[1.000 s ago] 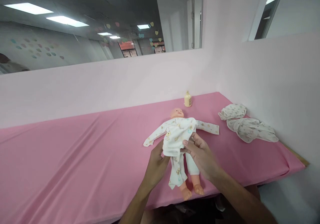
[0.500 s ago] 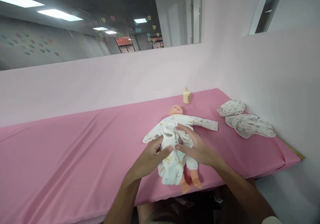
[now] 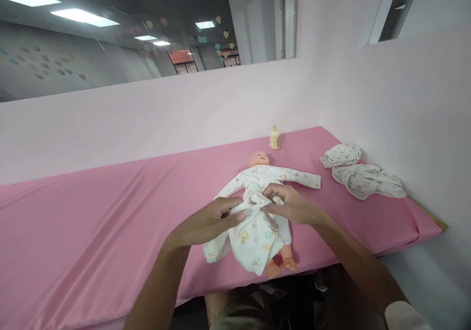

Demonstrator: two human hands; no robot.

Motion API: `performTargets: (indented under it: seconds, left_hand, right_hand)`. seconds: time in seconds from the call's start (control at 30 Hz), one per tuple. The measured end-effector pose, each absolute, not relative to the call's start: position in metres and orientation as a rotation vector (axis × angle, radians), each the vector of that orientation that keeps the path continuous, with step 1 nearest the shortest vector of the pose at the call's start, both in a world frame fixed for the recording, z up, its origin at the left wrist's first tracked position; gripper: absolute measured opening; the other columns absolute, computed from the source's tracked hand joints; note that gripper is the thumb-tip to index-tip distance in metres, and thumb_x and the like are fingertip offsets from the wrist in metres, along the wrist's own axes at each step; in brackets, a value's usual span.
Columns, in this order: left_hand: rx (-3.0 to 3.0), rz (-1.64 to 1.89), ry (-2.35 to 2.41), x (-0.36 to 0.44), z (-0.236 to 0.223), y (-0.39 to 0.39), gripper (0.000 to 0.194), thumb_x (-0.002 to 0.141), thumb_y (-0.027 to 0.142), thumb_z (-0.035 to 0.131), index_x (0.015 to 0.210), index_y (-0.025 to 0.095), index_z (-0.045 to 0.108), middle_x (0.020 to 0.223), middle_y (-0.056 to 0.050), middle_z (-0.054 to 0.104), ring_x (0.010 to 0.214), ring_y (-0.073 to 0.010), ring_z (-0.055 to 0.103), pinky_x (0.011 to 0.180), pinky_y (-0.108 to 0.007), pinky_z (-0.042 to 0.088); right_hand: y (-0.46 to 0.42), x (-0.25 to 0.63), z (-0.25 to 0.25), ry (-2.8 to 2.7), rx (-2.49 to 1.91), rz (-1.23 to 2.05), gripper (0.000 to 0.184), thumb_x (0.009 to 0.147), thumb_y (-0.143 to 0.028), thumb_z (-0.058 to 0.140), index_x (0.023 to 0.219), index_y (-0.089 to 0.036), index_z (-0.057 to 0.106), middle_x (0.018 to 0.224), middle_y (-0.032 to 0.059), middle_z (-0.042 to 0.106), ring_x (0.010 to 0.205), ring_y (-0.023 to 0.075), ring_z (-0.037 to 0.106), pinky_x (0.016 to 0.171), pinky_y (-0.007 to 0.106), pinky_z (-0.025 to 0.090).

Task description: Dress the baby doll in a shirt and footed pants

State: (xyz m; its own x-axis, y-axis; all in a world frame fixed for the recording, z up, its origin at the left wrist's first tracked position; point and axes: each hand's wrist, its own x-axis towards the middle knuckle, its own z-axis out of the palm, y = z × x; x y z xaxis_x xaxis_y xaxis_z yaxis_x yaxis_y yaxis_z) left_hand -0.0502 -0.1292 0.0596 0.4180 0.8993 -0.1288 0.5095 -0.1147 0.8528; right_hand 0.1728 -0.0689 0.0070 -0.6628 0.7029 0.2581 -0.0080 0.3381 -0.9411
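Observation:
A baby doll (image 3: 259, 159) lies on its back on the pink-covered table, dressed in a white patterned long-sleeved top (image 3: 300, 178). Over its lower body, a white baby garment (image 3: 252, 241) with small animal prints is bunched up between my hands. My left hand (image 3: 221, 216) pinches the garment's upper edge on the left, thumb on top. On the other side, my right hand (image 3: 289, 203) grips the same edge with thumb and bent fingers. The doll's bare feet (image 3: 289, 264) stick out below the cloth; much of its trunk is hidden.
A pale yellow pump bottle (image 3: 274, 138) stands behind the doll's head near the wall. Crumpled white printed cloths (image 3: 364, 180) lie at the right end of the pink table cover (image 3: 110, 222). A mirror (image 3: 147, 31) hangs on the back wall.
Both hands have closed on the garment's edge. The cloth has been gathered and spread wider, with a part now hanging to the left. My left hand has shifted slightly left.

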Motion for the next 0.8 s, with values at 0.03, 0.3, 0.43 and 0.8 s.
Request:
performTargets:
  seconds: [0.03,0.3,0.43,0.8]
  left_hand:
    - [1.761,0.579,1.284,-0.053,0.064,-0.128,0.026,0.080,0.043,0.061,0.071,0.018,0.060,0.063,0.001,0.049,0.055,-0.0107,0.038,0.050,-0.021,0.031]
    - [1.660,0.977,1.618,-0.065,0.091,-0.124,0.026,0.076,0.043,0.067,0.074,0.017,0.064,0.067,-0.001,0.061,0.056,-0.0127,0.051,0.047,-0.018,0.037]
    - [1.432,1.211,1.578,-0.058,0.093,-0.124,0.027,0.078,0.043,0.064,0.074,0.017,0.060,0.062,0.000,0.057,0.050,-0.0104,0.048,0.045,-0.018,0.035]
    - [1.197,1.171,1.298,-0.041,0.058,-0.132,0.032,0.080,0.043,0.059,0.065,0.017,0.048,0.058,0.002,0.046,0.053,-0.0092,0.042,0.051,-0.021,0.037]
  right_hand:
    - [-0.067,0.175,0.009,-1.904,-0.647,1.354,0.012,0.079,-0.030,0.063,0.078,-0.020,0.057,0.071,-0.0033,0.054,0.066,0.0109,0.050,0.063,0.024,0.043]
    - [-0.057,0.198,0.028,-1.773,-0.759,1.251,0.019,0.080,-0.037,0.064,0.079,-0.020,0.056,0.074,-0.0018,0.057,0.068,0.0112,0.051,0.061,0.024,0.041]
    - [-0.068,0.188,0.006,-1.968,-0.713,1.380,0.021,0.080,-0.037,0.065,0.095,-0.022,0.066,0.092,0.0021,0.067,0.087,0.0160,0.060,0.079,0.031,0.048]
    - [-0.094,0.151,-0.007,-1.381,-0.621,1.711,0.036,0.078,-0.054,0.065,0.103,-0.028,0.068,0.098,0.0041,0.070,0.108,0.0258,0.060,0.090,0.039,0.048]
